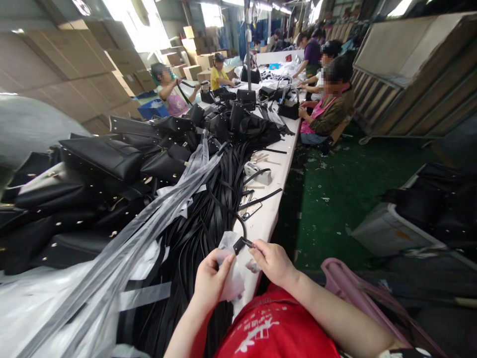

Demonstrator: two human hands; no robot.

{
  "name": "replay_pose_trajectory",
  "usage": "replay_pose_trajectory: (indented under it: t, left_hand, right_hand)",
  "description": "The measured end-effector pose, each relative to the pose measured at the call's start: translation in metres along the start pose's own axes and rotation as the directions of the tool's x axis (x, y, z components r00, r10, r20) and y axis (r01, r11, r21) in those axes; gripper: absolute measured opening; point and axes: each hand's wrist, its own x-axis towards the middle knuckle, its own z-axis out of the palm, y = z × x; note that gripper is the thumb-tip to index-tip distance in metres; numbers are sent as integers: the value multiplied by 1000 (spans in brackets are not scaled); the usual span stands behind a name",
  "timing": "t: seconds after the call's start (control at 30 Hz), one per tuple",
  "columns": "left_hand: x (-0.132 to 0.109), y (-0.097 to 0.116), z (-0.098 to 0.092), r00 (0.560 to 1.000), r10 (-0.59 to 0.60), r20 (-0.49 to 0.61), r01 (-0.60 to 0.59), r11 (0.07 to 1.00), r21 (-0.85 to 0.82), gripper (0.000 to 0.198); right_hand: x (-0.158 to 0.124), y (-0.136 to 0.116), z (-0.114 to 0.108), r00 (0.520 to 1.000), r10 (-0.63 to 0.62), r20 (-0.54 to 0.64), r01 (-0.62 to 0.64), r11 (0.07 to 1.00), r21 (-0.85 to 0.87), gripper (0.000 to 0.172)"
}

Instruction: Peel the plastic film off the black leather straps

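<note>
My left hand is closed, its thumb and fingers pinching a black strap end and a piece of thin white paper. From that end the strap curves up and away along the table. My right hand is closed on a slim dark hand tool, whose tip meets the strap end; its exact kind is too small to tell. A thick bundle of black straps lies just beyond and left of my hands. Grey translucent strips lie across the bundle.
Black leather-like bags pile up on the left. On the white table are a white tape dispenser and a phone. A pink chair and a bin of black pieces stand right. Co-workers sit farther along.
</note>
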Motion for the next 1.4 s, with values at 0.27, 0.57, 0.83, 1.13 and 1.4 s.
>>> replay_pose_trajectory:
  t: [0.27,0.57,0.83,1.13,1.4]
  left_hand:
    - [-3,4,3,1000,-3,11,3,1000,5,33]
    - [-3,6,3,999,38,4,-38,998,42,31]
    - [1,11,0,952,-305,4,268,829,-492,38]
    - [-14,5,-18,861,-378,341,421,153,-894,33]
    - [-38,-7,-18,845,-368,389,445,79,-892,42]
  right_hand:
    - [-2,1,-3,1000,-8,-6,8,1000,-29,27]
    - [-3,6,-4,999,8,-33,-6,998,55,31]
    - [-3,7,7,967,215,135,-249,700,670,50]
    - [-7,-38,18,998,-61,-17,64,971,231,32]
    - [-9,-44,51,956,-262,-133,249,962,-110,34]
